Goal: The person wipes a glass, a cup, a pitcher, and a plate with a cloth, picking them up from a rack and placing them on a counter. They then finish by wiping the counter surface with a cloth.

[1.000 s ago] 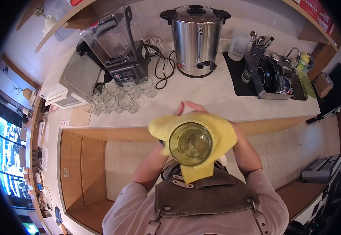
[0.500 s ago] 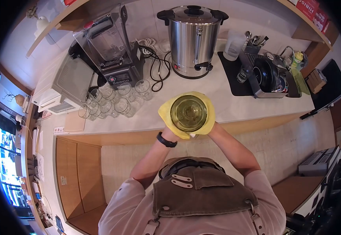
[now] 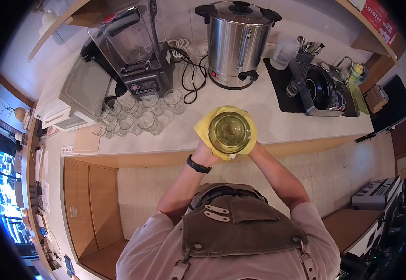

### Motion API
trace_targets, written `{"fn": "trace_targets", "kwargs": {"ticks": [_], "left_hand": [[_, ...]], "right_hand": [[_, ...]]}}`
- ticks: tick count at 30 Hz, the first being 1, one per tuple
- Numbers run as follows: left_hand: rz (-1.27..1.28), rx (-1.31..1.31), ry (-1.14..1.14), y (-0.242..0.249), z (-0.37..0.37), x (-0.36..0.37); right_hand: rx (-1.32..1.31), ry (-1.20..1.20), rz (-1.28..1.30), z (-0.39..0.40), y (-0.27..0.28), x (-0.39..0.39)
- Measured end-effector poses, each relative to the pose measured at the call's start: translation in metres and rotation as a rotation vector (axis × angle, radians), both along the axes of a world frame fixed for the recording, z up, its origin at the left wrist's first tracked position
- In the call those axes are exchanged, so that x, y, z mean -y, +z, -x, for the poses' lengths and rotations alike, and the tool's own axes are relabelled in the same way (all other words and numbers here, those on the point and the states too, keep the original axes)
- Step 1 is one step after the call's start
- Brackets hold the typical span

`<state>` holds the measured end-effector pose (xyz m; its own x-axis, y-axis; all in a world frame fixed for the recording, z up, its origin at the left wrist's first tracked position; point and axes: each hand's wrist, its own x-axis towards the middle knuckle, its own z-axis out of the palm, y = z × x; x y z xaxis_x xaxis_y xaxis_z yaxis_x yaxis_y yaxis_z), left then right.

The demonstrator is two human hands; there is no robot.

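A round clear glass (image 3: 229, 132), seen from above through its open mouth, is wrapped in a yellow cloth (image 3: 204, 127) near the counter's front edge. My left hand (image 3: 206, 154), below a black wristband, holds the cloth and glass from the left. From the right my right hand (image 3: 254, 148) closes on them too. The cloth hides most fingers of both hands. Several upturned clear glasses (image 3: 147, 120) stand together on the counter to the left.
Behind the glass stands a steel urn (image 3: 238, 51). A blender (image 3: 140, 60) and a white oven (image 3: 79, 93) are at the left, with black cable beside them. At the right, a dish rack (image 3: 322, 112) rests on a dark mat (image 3: 282, 93). A shelf overhangs the upper right.
The view has shifted slightly. The glass and yellow cloth sit a little farther right in view, and the cloth's folds around the glass have changed. Both hands keep their hold.
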<state>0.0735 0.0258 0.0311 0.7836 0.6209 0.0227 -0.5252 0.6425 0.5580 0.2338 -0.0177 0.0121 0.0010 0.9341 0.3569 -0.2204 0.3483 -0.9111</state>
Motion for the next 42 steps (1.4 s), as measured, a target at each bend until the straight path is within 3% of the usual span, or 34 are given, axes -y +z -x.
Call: {"fn": "trace_targets", "kwargs": {"ticks": [2,4,6,7,8,10,12,14,17,18,20,22,25,28,30,32,35,37,39,42], "left_hand": [[0.083,0.106,-0.117,-0.026,0.004,-0.019],[0.059,0.035,-0.071,-0.034,0.009,-0.024],[0.061,-0.008,-0.067,-0.050,0.009,-0.033],[0.048,-0.050,0.033,-0.043,0.008,-0.031],[0.038,-0.094,0.133,-0.036,0.005,-0.026],[0.027,-0.121,0.370,-0.035,-0.003,-0.018],[-0.556,-0.487,0.640,-0.041,0.001,-0.025],[-1.069,-0.737,0.908,-0.039,0.008,-0.027],[-0.881,-0.549,0.563,-0.015,0.035,-0.030],[-1.000,-0.565,0.529,-0.009,0.050,-0.038],[-1.161,-0.930,0.111,0.017,0.087,-0.066],[-0.990,-1.103,0.410,0.056,0.102,-0.061],[-0.745,-0.589,0.679,0.074,0.114,-0.059],[-0.743,-0.382,0.428,0.089,0.088,-0.043],[-0.597,-0.181,0.215,0.074,0.071,-0.039],[-0.666,-0.244,0.057,0.071,0.071,-0.035],[-0.911,-0.316,0.310,0.038,0.068,-0.025],[-1.193,-0.728,0.522,0.021,0.077,-0.014],[-1.389,-0.955,0.674,-0.002,0.077,-0.012],[-0.680,-0.761,0.618,-0.020,0.076,-0.008]], "right_hand": [[0.096,-0.046,-0.105,0.002,-0.012,-0.006],[0.285,-0.138,-0.227,0.012,-0.004,-0.007],[0.236,-0.185,-0.236,0.026,0.006,-0.003],[0.213,-0.208,-0.238,0.033,0.013,-0.003],[0.428,-0.454,-0.279,0.040,0.022,-0.002],[0.370,-0.443,-0.059,0.053,0.021,-0.007],[0.371,-0.516,0.030,0.066,0.032,-0.012],[0.125,-0.483,0.141,0.070,0.042,-0.009],[-0.041,-0.434,0.211,0.068,0.059,-0.002],[-0.038,-0.403,0.240,0.062,0.063,0.002],[-0.119,-0.343,0.314,0.047,0.052,0.006],[-0.418,-0.196,0.296,0.040,0.045,0.001],[-0.643,0.016,0.283,0.043,0.055,-0.002],[-0.801,0.114,0.321,0.051,0.046,-0.008],[-0.866,0.179,0.348,0.058,0.032,-0.009],[-0.909,0.198,0.440,0.060,0.014,-0.007],[-0.920,0.131,0.514,0.071,0.000,-0.005],[-0.945,0.101,0.519,0.081,-0.002,-0.002],[-0.935,-0.045,0.679,0.094,-0.001,-0.008],[-0.885,-0.149,0.773,0.099,-0.015,-0.005]]}}
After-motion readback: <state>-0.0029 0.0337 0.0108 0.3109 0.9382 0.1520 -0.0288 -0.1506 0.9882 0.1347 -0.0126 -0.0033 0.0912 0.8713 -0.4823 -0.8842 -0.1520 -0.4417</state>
